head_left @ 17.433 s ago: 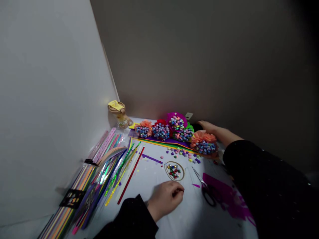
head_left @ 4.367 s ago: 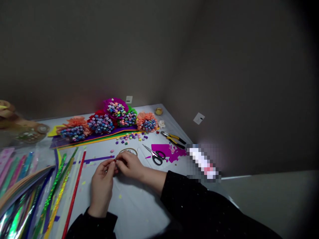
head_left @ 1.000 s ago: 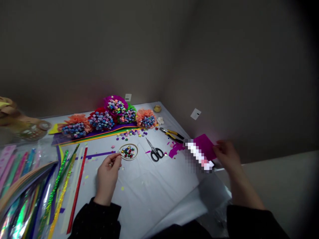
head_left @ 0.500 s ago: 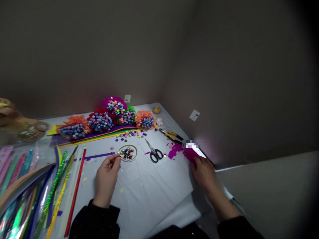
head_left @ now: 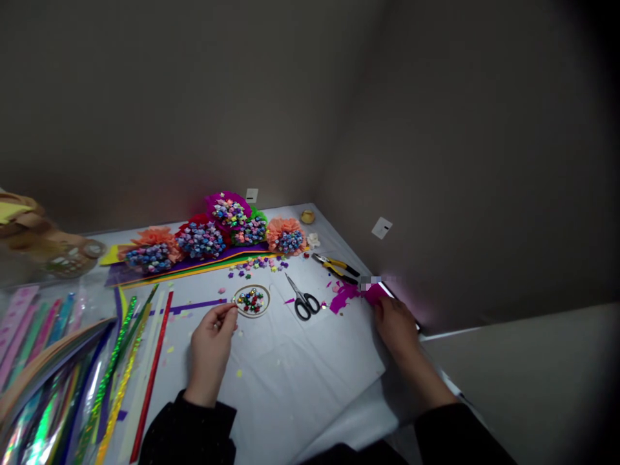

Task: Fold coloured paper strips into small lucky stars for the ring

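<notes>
Left hand (head_left: 210, 355) — thumb and forefinger pinched closed on a speck (head_left: 233, 308) too small to identify, just beside the oval ring tray (head_left: 252, 316) of shiny beads (head_left: 250, 300); such tiny, slick pieces are best held between the fingertips (head_left: 230, 309). Right hand (head_left: 397, 326) — fingers appear to grip a magenta paper sheet (head_left: 375, 294), partly blurred, at the edge of the white-covered table (head_left: 314, 394); the sheet looks light and floppy, best taken by its margin.
</notes>
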A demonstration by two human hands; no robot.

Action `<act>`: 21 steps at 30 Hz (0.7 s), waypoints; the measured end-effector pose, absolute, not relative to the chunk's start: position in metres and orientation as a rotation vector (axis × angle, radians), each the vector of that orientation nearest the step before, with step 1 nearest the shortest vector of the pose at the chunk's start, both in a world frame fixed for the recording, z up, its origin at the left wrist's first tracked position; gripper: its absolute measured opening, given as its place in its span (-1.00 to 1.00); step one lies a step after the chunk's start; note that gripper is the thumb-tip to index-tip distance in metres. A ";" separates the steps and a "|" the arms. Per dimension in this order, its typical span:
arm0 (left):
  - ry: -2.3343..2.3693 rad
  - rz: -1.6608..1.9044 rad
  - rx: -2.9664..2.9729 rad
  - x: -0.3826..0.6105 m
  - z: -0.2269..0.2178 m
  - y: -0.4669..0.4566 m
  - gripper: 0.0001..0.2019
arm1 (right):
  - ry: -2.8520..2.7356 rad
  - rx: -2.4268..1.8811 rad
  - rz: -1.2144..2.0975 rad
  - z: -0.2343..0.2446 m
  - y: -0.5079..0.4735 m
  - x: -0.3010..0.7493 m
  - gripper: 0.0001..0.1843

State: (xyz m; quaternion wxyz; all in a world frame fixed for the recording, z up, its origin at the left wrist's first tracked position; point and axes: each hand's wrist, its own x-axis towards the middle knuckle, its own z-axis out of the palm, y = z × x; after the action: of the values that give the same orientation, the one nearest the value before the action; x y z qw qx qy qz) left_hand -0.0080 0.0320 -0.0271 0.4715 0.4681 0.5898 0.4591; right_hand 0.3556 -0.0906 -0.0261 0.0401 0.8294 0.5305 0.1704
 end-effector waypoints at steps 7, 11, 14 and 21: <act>1.424 1.119 1.132 -0.008 -0.026 0.032 -0.64 | 1.592 2.590 0.523 -0.026 -0.083 0.352 -0.69; 1.419 1.125 1.121 -0.008 -0.026 0.032 -0.65 | 1.661 2.654 0.501 -0.024 -0.082 0.347 -0.70; 1.412 1.130 1.117 -0.008 -0.026 0.032 -0.66 | 2.026 2.682 0.475 -0.019 -0.084 0.320 -0.75; 1.419 1.153 1.103 -0.006 -0.024 0.032 -0.65 | 3.187 1.803 -0.184 0.030 -0.071 0.213 -0.82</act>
State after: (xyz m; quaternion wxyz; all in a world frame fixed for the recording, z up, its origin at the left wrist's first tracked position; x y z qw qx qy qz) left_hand -0.0061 0.0316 -0.0241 0.4821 0.4527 0.5820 0.4731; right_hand 0.2130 -0.0707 0.0300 -0.2595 0.4748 0.8396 -0.0484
